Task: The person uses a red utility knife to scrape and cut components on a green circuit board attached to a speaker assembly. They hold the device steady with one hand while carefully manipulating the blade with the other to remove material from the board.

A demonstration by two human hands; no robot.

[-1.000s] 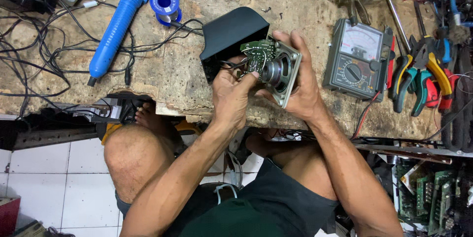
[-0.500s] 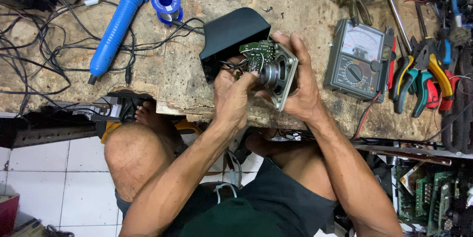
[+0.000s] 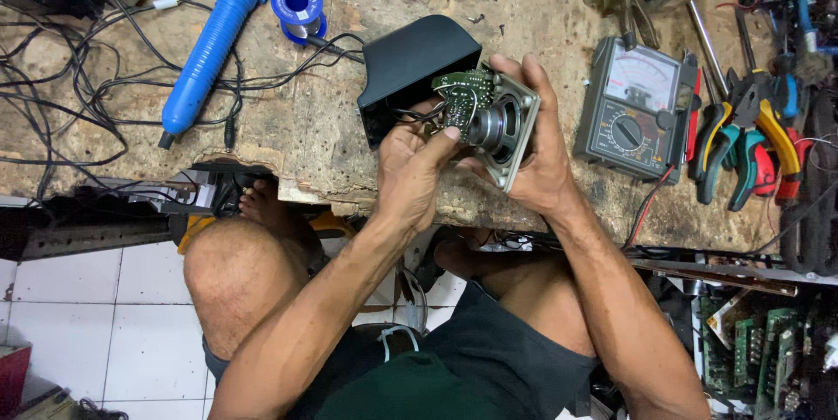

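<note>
Above the workbench's point(image 3: 314, 136) near edge, the right hand point(image 3: 537, 158) grips a small speaker point(image 3: 499, 127); the left hand point(image 3: 415, 167) pinches its green circuit board point(image 3: 463, 92). Both sit outside the open black housing point(image 3: 410, 71), still wired, unassembled.

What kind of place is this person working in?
Most likely a small electronics repair bench. A dial multimeter, pliers and a blue desoldering pump lie on the worn table, and both hands hold a small speaker with a circuit board.
</note>
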